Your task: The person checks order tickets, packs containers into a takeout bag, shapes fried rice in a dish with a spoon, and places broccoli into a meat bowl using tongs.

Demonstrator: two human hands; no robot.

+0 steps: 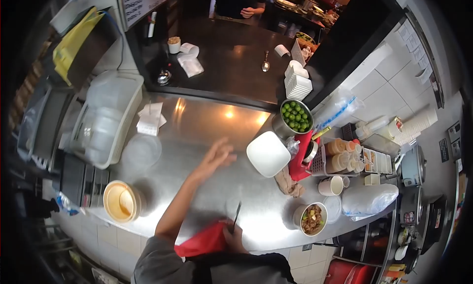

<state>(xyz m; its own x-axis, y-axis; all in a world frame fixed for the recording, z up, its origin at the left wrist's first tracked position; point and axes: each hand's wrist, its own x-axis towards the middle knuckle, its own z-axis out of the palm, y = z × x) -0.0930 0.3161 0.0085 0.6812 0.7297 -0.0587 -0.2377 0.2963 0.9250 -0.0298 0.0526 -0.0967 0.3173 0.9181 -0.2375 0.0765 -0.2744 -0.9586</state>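
Observation:
My left hand (217,158) reaches out over the steel counter (197,136). Its fingers are spread, slightly blurred, and hold nothing. Close to my body, my right hand (235,236) is closed on a thin dark utensil (238,212) that points upward. A red cloth or bag (202,240) lies beside that hand, at the counter's front edge. Right of my left hand stands an empty white square bowl (268,154). A paper bowl of food (313,219) is near the right front edge. On the left is a tub with orange-brown residue (119,201).
A pot of green limes (295,117), stacked white containers (298,82), a beige cloth (289,184) and a sauce-bottle basket (340,158) line the right side. A lid bin (111,119) stands left. Across the pass, another person's hand (248,12) shows.

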